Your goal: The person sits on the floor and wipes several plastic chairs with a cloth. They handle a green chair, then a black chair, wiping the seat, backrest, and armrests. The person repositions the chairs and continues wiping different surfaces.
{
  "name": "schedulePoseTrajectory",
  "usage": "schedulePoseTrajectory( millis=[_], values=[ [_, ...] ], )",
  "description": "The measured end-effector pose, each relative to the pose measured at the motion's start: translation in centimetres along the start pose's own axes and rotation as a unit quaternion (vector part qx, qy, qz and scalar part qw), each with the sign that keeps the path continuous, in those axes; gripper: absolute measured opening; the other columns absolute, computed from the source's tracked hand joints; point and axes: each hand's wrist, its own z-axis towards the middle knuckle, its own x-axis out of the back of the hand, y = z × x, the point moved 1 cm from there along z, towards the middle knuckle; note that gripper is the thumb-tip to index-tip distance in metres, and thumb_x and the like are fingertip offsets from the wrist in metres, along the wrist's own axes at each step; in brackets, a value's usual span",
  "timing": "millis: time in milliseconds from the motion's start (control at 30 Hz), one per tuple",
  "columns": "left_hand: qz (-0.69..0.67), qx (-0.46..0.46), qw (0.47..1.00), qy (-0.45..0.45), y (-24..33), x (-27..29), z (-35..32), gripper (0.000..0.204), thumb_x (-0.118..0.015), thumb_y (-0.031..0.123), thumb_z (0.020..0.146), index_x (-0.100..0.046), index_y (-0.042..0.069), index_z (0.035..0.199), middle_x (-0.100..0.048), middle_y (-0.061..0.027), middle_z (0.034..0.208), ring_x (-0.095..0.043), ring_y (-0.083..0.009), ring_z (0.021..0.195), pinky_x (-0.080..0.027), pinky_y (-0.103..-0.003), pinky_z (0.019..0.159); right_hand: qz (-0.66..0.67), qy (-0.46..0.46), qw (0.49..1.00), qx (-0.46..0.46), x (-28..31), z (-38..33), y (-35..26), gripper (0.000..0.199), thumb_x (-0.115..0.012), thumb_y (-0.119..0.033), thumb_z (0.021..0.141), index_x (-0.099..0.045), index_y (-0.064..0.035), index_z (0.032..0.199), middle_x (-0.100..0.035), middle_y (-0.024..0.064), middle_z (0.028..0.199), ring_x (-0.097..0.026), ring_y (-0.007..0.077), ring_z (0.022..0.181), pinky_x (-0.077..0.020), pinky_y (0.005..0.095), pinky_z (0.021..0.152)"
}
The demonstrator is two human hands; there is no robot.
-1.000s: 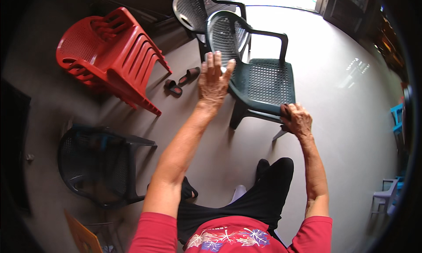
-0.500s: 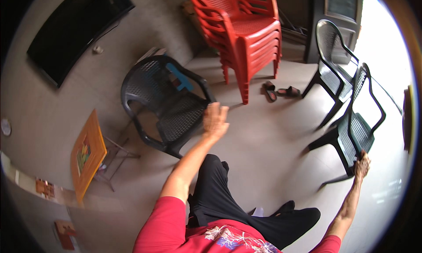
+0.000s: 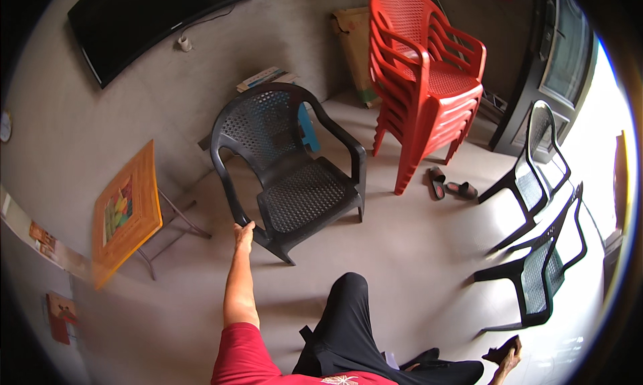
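Reaching toward 12 o'clock, the left hand (image 3: 242, 236) is spread, fingers loose, pinching nothing, just beside the black chair (image 3: 289, 171) at its near armrest post. The right hand (image 3: 507, 357), low at 5 o'clock, is too small to tell its grip. 1 red stack (image 3: 425, 77) stands at 1 o'clock. Closing firmly around the armrest should give better control.
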Motion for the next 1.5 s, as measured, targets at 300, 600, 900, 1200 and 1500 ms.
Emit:
schedulePoseTrajectory(
  millis=[300, 600, 900, 1200, 1500],
  values=[
    [0.055, -0.098, 0.992, 0.064, 0.2, -2.2, -1.8, 0.024, -0.072, 0.021, 0.053, -0.056, 0.004, 0.059, -0.060, -0.0116, 0.058, -0.062, -0.0263, 0.055, -0.049, -0.040, 0.055, 0.067, -0.102, 0.992, 0.040, -5.5, -0.8, -10.3, 0.036, -0.049, -0.013, 0.086, -0.058, -0.0013, 0.118, -0.061, 0.0100, 0.108, -0.056, 0.0226, 0.098, -0.0427, 0.0348, 0.091],
    [0.054, -0.076, 0.989, -0.117, 3.4, -11.9, -16.0, 0.040, -0.071, 0.033, 0.068, -0.062, 0.000, 0.088, -0.066, -0.0205, 0.087, -0.064, -0.0363, 0.086, -0.051, -0.044, 0.074, 0.132, -0.201, 0.967, 0.085, -13.1, -0.9, -15.0, 0.029, -0.053, -0.016, 0.089, -0.059, -0.0017, 0.114, -0.062, 0.0086, 0.106, -0.057, 0.0186, 0.097, -0.0440, 0.0317, 0.090],
    [0.056, -0.160, 0.960, -0.221, 0.7, -16.4, -34.1, 0.052, -0.060, 0.047, 0.083, -0.053, -0.001, 0.104, -0.063, -0.0250, 0.093, -0.059, -0.0443, 0.088, -0.047, -0.049, 0.075, 0.197, -0.209, 0.958, 0.017, -14.4, -4.7, -21.5, 0.033, -0.062, -0.017, 0.087, -0.059, -0.0043, 0.118, -0.060, 0.0021, 0.103, -0.055, 0.0137, 0.095, -0.0427, 0.0263, 0.085],
    [0.050, -0.138, 0.878, -0.455, -2.9, -7.2, -41.7, 0.024, -0.062, 0.021, 0.087, -0.055, 0.000, 0.094, -0.063, -0.0102, 0.080, -0.060, -0.0152, 0.067, -0.048, -0.030, 0.059, 0.220, -0.295, 0.925, 0.095, -21.5, -12.8, -29.7, 0.019, -0.056, -0.002, 0.085, -0.056, -0.0001, 0.105, -0.059, 0.0011, 0.090, -0.054, 0.0099, 0.084, -0.0446, 0.0242, 0.078],
    [-0.111, -0.263, 0.958, -0.034, 8.2, 2.3, -24.0, 0.043, -0.055, 0.035, 0.090, -0.046, 0.000, 0.114, -0.050, -0.0103, 0.105, -0.049, -0.0190, 0.092, -0.041, -0.031, 0.080, -0.055, -0.321, 0.847, 0.419, -26.5, -21.7, -31.9, 0.036, -0.065, -0.004, 0.072, -0.053, -0.0035, 0.106, -0.057, 0.0110, 0.107, -0.054, 0.0292, 0.100, -0.0405, 0.0414, 0.080]
  ],
)
